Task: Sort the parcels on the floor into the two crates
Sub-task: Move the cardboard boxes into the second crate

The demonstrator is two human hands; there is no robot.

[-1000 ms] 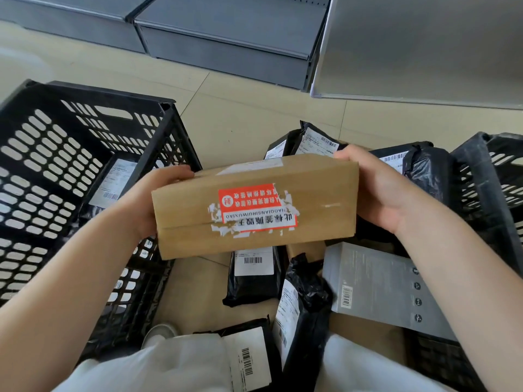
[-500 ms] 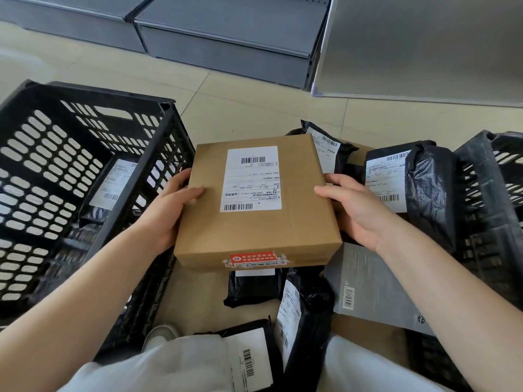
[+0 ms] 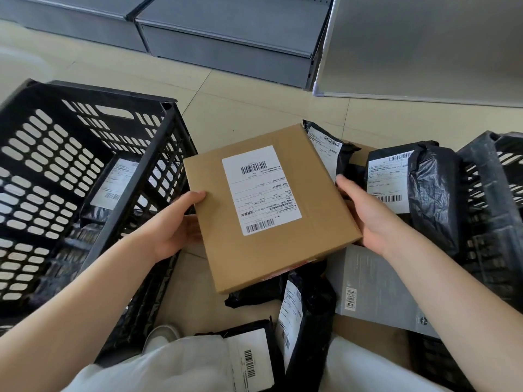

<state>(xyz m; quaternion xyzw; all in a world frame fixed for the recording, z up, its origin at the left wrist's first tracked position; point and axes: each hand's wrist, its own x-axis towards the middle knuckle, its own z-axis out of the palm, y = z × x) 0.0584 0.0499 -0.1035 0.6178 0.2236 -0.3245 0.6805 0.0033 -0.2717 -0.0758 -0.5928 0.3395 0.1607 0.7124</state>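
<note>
I hold a flat brown cardboard box (image 3: 285,244) with a white shipping label facing up, above the pile of parcels. My left hand (image 3: 181,224) grips its left edge, thumb on top. My right hand (image 3: 365,213) grips its right edge. A black slotted crate (image 3: 158,176) stands at the left with a black labelled bag (image 3: 113,188) inside. A second black crate (image 3: 489,193) stands at the right edge. Black plastic mailer bags (image 3: 424,188) and a grey box (image 3: 373,290) lie on the floor under and around the held box.
Grey metal shelving bases (image 3: 226,49) run along the back, with a grey panel (image 3: 424,46) at the right. Beige floor tiles (image 3: 240,108) show between the crates and the shelving. My knees in white trousers (image 3: 169,363) fill the bottom, with more black bags between them.
The box has been turned from its taped side to label-up, then rotated slightly clockwise and shifted right. Both hands kept hold of its edges.
</note>
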